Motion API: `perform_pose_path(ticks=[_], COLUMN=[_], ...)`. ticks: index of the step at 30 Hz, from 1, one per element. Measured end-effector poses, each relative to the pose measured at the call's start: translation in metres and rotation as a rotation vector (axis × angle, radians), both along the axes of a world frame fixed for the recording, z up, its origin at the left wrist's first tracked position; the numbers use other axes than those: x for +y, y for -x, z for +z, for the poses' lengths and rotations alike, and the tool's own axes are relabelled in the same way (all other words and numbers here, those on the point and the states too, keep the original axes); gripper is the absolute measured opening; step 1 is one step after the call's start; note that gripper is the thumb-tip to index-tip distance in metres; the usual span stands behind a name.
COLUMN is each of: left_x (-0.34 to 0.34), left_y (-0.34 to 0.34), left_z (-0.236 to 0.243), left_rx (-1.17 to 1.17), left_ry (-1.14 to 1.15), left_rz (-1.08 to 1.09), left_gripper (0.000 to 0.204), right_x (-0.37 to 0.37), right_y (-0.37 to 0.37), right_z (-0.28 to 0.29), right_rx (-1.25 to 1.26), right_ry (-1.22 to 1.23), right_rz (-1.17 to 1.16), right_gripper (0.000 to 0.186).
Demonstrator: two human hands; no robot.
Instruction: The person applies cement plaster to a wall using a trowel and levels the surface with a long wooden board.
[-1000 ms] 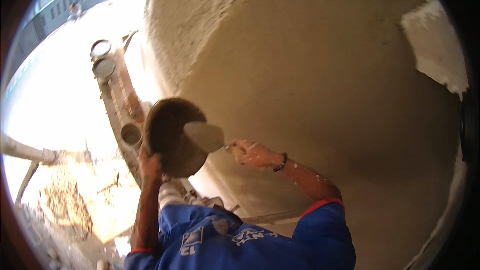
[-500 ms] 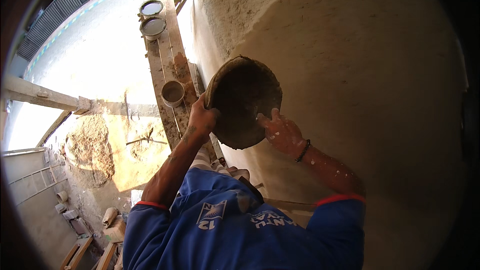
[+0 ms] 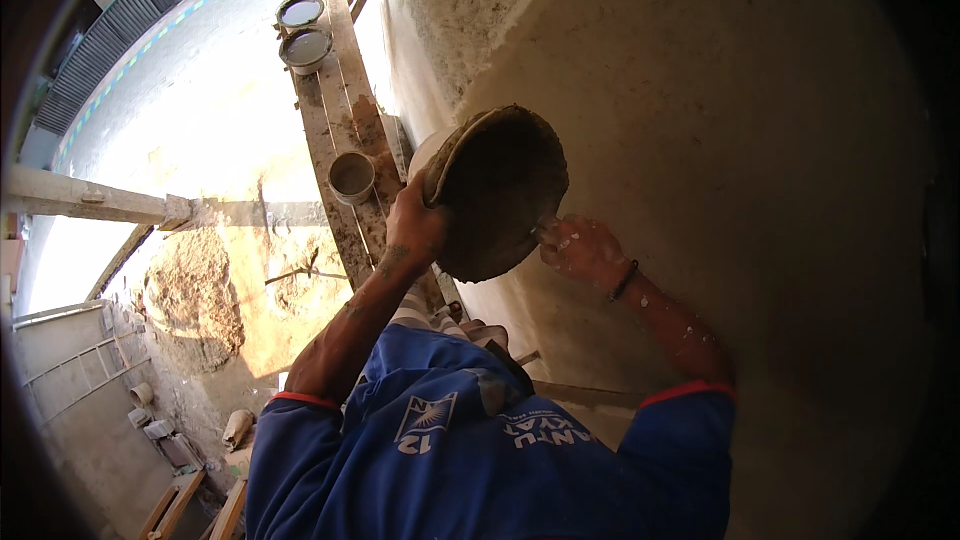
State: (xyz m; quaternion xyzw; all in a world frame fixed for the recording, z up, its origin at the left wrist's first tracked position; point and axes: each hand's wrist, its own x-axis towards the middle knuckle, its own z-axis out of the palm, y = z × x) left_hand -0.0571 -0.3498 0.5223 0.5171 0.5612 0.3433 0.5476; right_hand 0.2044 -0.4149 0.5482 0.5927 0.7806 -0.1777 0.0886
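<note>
A mortar-caked bucket [image 3: 505, 195] is tilted in front of me, its dark mouth turned toward the right. Gripping its left rim is my left hand [image 3: 416, 225], closed with the fingers partly hidden behind the wall. My right hand [image 3: 588, 252], spotted with pale mortar, is at the bucket's lower right edge. Its fingers are curled in; what they hold, if anything, is too dark to make out. The bucket's inside lies in shadow, so its contents do not show clearly.
A plank platform [image 3: 345, 70] runs ahead along the plastered wall [image 3: 700, 140]. On it stand a small tub [image 3: 351, 178] and two buckets, a nearer one [image 3: 305, 50] and a farther one [image 3: 300, 11]. Below left lie a sand heap [image 3: 195, 290] and a wooden beam [image 3: 95, 195].
The bucket has tipped further and shifted slightly up and right, with my left hand on it. My right hand has moved a little right, its fingers more curled.
</note>
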Motion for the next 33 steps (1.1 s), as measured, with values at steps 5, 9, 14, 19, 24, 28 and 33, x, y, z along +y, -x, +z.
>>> perform_pose_path(ticks=[5, 9, 14, 19, 24, 28, 33], left_x=[0.001, 0.002, 0.000, 0.005, 0.012, 0.020, 0.031], left_y=[-0.001, 0.007, 0.018, 0.025, 0.024, 0.032, 0.040], left_z=[0.003, -0.014, 0.001, -0.007, -0.010, 0.004, -0.010], left_rx=[0.123, 0.017, -0.088, -0.164, -0.208, -0.326, -0.378], left_ry=[-0.018, -0.012, 0.048, 0.065, 0.021, 0.057, 0.072], left_rz=[-0.033, 0.024, 0.067, 0.072, 0.097, 0.133, 0.225], left_gripper=[0.051, 0.052, 0.051, 0.052, 0.053, 0.059, 0.053], right_x=[-0.010, -0.023, -0.030, -0.022, -0.011, 0.001, 0.023], right_y=[0.014, 0.024, 0.028, 0.033, 0.027, 0.031, 0.023], right_z=[-0.015, -0.034, -0.025, -0.025, -0.007, 0.024, 0.067], right_rx=[0.147, 0.334, 0.493, 0.379, 0.318, 0.299, 0.285], right_ry=[0.136, 0.028, -0.119, -0.194, -0.189, -0.129, -0.115], right_rz=[-0.268, -0.249, -0.314, -0.366, -0.367, -0.404, -0.398], right_gripper=[0.032, 0.037, 0.039, 0.036, 0.037, 0.034, 0.038])
